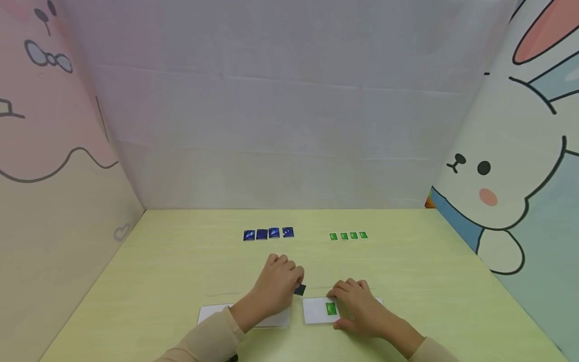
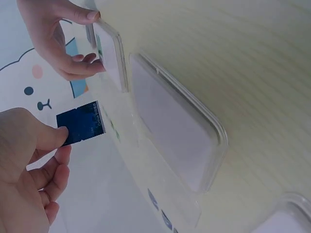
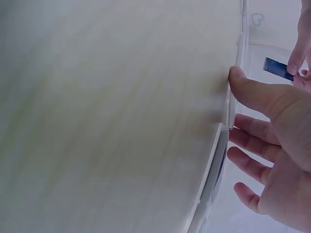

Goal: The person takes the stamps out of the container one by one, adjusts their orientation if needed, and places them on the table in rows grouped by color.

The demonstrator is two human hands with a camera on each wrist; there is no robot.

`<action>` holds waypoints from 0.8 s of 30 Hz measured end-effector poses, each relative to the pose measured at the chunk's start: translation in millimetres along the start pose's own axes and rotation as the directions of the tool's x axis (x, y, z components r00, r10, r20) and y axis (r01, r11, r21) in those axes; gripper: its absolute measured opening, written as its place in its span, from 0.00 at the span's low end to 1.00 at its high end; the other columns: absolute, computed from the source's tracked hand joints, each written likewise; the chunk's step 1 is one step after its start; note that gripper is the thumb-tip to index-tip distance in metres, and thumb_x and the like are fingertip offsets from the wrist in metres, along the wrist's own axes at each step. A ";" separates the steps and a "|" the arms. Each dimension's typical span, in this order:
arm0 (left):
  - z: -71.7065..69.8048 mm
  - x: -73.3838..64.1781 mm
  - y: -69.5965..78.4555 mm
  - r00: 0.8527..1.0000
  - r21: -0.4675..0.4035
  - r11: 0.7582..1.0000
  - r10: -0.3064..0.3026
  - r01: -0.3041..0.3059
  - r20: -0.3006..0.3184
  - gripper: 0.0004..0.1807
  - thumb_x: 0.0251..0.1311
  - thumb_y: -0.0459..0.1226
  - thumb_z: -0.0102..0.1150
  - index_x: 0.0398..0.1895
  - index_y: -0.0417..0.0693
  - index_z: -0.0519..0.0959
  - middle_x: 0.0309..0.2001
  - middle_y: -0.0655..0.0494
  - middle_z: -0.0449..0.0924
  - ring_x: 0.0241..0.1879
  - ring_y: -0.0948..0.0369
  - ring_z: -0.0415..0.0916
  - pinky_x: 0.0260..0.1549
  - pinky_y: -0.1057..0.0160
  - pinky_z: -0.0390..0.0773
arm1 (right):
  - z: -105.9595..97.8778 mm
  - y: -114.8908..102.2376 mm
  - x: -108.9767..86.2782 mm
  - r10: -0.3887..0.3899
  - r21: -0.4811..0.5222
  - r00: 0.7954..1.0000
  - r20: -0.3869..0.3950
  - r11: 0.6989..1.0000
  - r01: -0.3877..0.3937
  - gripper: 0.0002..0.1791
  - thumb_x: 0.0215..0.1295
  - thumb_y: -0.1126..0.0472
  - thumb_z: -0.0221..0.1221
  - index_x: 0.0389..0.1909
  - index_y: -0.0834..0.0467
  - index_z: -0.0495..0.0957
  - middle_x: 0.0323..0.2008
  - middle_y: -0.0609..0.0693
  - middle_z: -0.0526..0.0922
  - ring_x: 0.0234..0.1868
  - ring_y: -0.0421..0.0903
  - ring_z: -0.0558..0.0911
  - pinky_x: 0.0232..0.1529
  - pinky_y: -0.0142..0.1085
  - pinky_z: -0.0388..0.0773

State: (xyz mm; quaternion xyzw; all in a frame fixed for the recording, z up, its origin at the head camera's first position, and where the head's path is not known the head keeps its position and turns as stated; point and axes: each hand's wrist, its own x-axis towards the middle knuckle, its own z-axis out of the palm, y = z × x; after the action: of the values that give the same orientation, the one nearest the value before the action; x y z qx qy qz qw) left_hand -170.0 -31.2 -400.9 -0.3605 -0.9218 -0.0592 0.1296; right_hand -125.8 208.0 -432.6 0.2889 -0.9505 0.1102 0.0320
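Between thumb and fingers my left hand (image 1: 281,282) pinches a dark blue stamp (image 2: 81,123) with toothed edges, raised over the table. In the head view that stamp (image 1: 300,289) shows as a dark corner below the fingers. My right hand (image 1: 362,307) spans a flat white plastic case (image 1: 313,311), thumb on its near edge and fingers on the far one. A green stamp (image 1: 331,308) lies on this case by the fingers. Under my left forearm sits another white case (image 2: 170,121), partly covered in the head view.
Further back, a row of several blue stamps (image 1: 274,233) lies at centre and several green stamps (image 1: 354,236) to its right. A clear flat lid (image 1: 223,293) rests behind the left case. Cartoon-printed walls (image 1: 493,166) border the pale yellow table (image 1: 149,281).
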 end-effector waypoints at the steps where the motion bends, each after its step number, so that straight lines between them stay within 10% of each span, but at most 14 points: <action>1: -0.3 -0.2 -1.1 1.000 0.003 1.000 -0.003 0.003 -0.004 0.06 0.56 0.38 0.64 0.27 0.58 0.76 0.25 0.65 0.75 0.30 0.65 0.64 0.40 0.64 0.61 | 0.1 0.2 0.0 0.001 -0.002 1.000 0.001 1.000 -0.001 0.28 0.49 0.44 0.70 0.49 0.51 0.77 0.48 0.42 0.79 0.47 0.41 0.73 0.44 0.39 0.61; 24: -10.9 -6.4 -27.6 0.996 0.007 0.999 -0.051 0.052 -0.069 0.08 0.52 0.36 0.68 0.25 0.57 0.76 0.27 0.63 0.76 0.32 0.62 0.65 0.43 0.58 0.63 | 0.3 0.1 0.4 0.006 0.003 1.000 0.008 1.000 -0.006 0.29 0.49 0.42 0.69 0.49 0.52 0.77 0.49 0.42 0.79 0.47 0.41 0.73 0.45 0.40 0.61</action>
State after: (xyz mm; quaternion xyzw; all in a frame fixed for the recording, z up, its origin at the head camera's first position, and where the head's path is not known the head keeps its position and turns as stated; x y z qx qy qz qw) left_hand -182.1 -57.9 -392.6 -0.3338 -0.9260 -0.0709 0.1612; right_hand -126.2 207.8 -432.8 0.2863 -0.9514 0.1104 0.0273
